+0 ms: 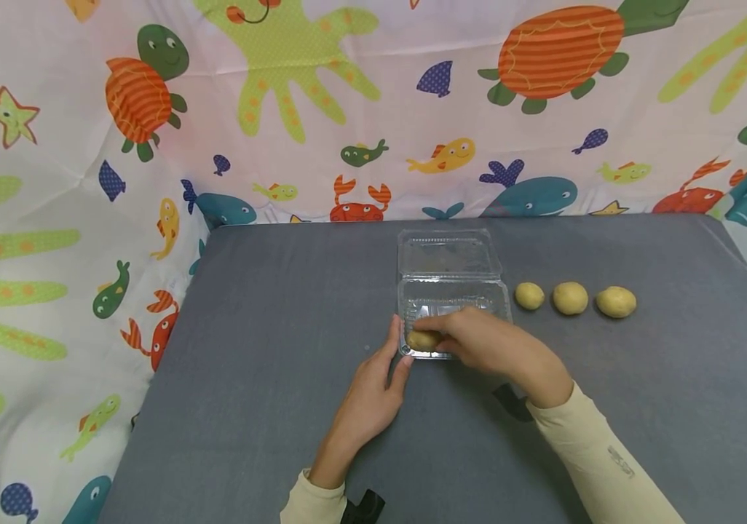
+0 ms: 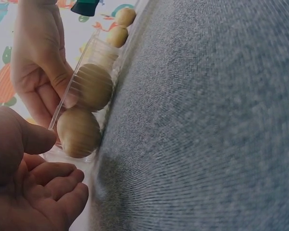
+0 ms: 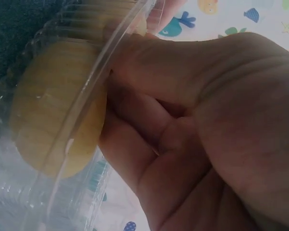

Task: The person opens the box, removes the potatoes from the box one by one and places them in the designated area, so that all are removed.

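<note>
potato in near-left corner of clear plastic clamshell: oval, smooth, yellow-tan. lid folded back. right hand clamped on that potato, thumb one side, fingers other. left hand grips nothing, thumb and fingers apart, tips at clamshell's left edge. second potato, plump, beside first in same tray. row of three potatoes, pale yellow, on grey cloth right of clamshell; leftmost smallest.

Under your left hand and right hand, a grey table is lying; beyond them, a white sea-animal cloth is hanging.
</note>
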`<state>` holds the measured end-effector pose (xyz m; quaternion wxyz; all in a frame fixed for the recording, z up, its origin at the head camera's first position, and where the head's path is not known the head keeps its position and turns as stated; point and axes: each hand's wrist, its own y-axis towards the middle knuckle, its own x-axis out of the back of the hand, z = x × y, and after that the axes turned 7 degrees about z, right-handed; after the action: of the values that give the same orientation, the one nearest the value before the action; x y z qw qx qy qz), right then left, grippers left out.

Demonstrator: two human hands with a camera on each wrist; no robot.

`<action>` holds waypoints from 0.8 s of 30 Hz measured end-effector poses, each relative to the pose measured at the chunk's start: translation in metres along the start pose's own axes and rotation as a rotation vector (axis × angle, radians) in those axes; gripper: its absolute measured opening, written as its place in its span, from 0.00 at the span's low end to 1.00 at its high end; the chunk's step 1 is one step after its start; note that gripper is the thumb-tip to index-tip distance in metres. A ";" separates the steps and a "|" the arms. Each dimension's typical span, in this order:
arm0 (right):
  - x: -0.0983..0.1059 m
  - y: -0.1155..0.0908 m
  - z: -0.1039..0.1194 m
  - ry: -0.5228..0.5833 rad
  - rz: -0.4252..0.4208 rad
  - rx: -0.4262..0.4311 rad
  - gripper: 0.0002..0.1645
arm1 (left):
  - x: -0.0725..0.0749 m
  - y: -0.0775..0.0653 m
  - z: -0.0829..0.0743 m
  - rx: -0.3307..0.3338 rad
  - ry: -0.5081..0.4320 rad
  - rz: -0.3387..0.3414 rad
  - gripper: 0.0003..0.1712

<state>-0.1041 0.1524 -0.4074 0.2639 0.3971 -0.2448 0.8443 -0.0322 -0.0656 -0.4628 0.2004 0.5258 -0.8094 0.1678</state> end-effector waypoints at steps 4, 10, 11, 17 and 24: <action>0.001 0.004 0.001 -0.013 0.005 -0.014 0.25 | 0.000 0.000 0.000 0.002 0.001 -0.004 0.39; 0.001 0.009 0.000 -0.025 0.010 -0.027 0.26 | 0.000 0.001 -0.001 -0.021 -0.005 -0.018 0.38; 0.001 0.010 0.000 -0.025 0.007 -0.023 0.25 | 0.001 0.000 -0.002 -0.021 -0.007 -0.019 0.38; -0.001 0.013 -0.004 -0.039 -0.012 -0.002 0.23 | 0.000 0.000 -0.001 -0.013 0.007 -0.025 0.38; -0.003 0.017 -0.005 -0.051 -0.018 0.001 0.24 | 0.000 -0.001 0.000 -0.019 0.011 -0.015 0.38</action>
<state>-0.1161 0.1426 -0.4163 0.2647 0.4207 -0.2473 0.8317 -0.0314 -0.0660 -0.4625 0.2110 0.5290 -0.8059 0.1615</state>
